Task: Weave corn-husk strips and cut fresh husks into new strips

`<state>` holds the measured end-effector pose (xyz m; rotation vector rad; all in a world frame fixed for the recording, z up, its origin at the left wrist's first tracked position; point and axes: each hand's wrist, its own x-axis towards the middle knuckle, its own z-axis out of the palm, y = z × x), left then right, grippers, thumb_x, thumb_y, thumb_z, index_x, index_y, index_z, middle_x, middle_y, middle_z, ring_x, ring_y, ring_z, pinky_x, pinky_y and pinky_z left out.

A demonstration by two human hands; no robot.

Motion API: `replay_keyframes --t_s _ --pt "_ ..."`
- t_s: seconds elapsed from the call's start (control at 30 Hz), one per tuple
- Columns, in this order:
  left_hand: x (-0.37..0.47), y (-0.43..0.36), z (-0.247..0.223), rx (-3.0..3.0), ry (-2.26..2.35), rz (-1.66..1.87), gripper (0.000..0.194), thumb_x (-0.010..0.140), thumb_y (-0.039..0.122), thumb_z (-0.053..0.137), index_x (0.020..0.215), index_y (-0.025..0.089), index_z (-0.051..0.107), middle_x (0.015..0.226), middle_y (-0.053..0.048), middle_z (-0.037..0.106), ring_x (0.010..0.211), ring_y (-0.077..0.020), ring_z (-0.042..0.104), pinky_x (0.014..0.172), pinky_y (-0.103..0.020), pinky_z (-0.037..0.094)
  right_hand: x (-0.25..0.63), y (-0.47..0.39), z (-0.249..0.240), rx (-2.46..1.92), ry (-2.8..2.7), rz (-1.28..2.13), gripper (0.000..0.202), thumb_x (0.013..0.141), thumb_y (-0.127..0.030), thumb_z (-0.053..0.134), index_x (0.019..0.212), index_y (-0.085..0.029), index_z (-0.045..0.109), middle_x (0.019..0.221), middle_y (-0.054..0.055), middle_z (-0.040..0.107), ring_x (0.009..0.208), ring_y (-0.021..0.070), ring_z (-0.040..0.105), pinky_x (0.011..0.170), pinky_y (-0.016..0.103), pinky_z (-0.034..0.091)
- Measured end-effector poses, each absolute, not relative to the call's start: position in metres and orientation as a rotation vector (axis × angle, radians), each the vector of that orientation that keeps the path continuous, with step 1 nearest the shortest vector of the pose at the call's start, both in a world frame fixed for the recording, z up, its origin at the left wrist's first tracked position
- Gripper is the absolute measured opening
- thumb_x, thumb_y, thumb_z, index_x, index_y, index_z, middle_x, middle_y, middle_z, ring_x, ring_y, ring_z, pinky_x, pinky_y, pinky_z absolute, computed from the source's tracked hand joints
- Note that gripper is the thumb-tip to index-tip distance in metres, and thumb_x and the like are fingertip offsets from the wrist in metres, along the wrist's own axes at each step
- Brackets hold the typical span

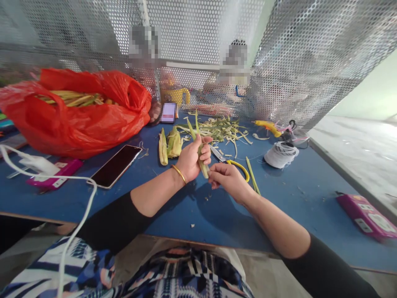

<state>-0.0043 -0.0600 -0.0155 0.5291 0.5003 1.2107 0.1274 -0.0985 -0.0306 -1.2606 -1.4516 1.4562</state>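
My left hand (pixel 192 160) is wrapped round a pale green stalk (pixel 203 166) whose leafy tips stick up above the fingers. At the stalk's lower end, my right hand (pixel 228 178) has its thumb and fingers pinched together; whatever lies between them is too small to make out. Beyond the hands lies a heap of green trimmings (pixel 220 129). Scissors with yellow handles (pixel 240 167) rest on the blue table just past my right hand, beside a loose green stalk (pixel 252 176). Two trimmed bundles (pixel 174 142) stand left of my left hand.
A red plastic bag (pixel 93 128) of stalks fills the back left. Nearer are a dark phone (pixel 116 166), a magenta power strip (pixel 63 174) and a white cable (pixel 89 203). White thread (pixel 281 155) and another magenta strip (pixel 366 215) are right. Perforated metal (pixel 192 29) rises behind.
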Motion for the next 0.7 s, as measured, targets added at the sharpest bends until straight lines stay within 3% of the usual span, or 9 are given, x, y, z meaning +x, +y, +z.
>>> replay_keyframes --t_s 0.2,0.3,0.4,0.53,0.63,0.7 --pt "0.0 -0.066 -0.013 0.558 0.541 1.216 0.042 0.097 0.046 0.056 0.068 0.016 0.052 0.05 0.009 0.032 0.037 -0.0032 0.024 0.036 -0.015 0.024 0.122 -0.103 -0.027 -1.269 -1.35 1.627 0.028 0.081 -0.039 0.071 0.067 -0.017 0.06 0.057 -0.002 0.065 0.047 0.0093 0.063 0.048 0.019 0.049" --pt "0.003 -0.07 -0.014 0.593 0.547 1.209 0.043 0.092 0.05 0.063 0.068 0.017 0.049 0.051 0.009 0.033 0.038 -0.0038 0.025 0.037 -0.015 0.026 0.119 -0.105 -0.032 -1.28 -1.368 1.69 0.034 0.078 -0.044 0.075 0.067 -0.017 0.059 0.06 -0.001 0.067 0.045 0.0087 0.063 0.045 0.018 0.049" --pt "0.004 -0.069 -0.017 0.609 0.549 1.213 0.042 0.087 0.049 0.07 0.068 0.018 0.049 0.051 0.01 0.034 0.04 -0.0043 0.028 0.04 -0.017 0.031 0.119 -0.105 -0.037 -1.284 -1.39 1.686 0.044 0.076 -0.056 0.074 0.064 -0.017 0.057 0.051 -0.002 0.061 0.041 0.0094 0.06 0.042 0.019 0.047" --pt "0.001 -0.067 -0.016 0.599 0.554 1.26 0.03 0.085 0.032 0.076 0.072 0.016 0.054 0.057 0.007 0.046 0.047 -0.0056 0.043 0.053 -0.02 0.045 0.122 -0.103 -0.04 -1.231 -1.399 1.626 0.055 0.068 -0.072 0.07 0.063 -0.019 0.054 0.045 -0.004 0.056 0.038 0.0102 0.057 0.04 0.021 0.046" --pt "0.001 -0.068 -0.014 0.545 0.572 1.211 0.015 0.092 0.024 0.065 0.084 0.013 0.062 0.067 0.0 0.06 0.059 -0.0112 0.058 0.065 -0.025 0.052 0.122 -0.101 -0.04 -1.243 -1.398 1.544 0.057 0.065 -0.076 0.068 0.062 -0.021 0.052 0.042 -0.005 0.054 0.036 0.0111 0.054 0.04 0.022 0.045" --pt "0.002 -0.071 -0.013 0.501 0.595 1.145 0.018 0.098 0.021 0.053 0.086 0.011 0.063 0.068 -0.002 0.061 0.059 -0.0129 0.06 0.063 -0.026 0.052 0.121 -0.101 -0.041 -1.284 -1.43 1.463 0.056 0.069 -0.076 0.063 0.061 -0.022 0.05 0.042 -0.004 0.052 0.036 0.0116 0.053 0.041 0.023 0.044"
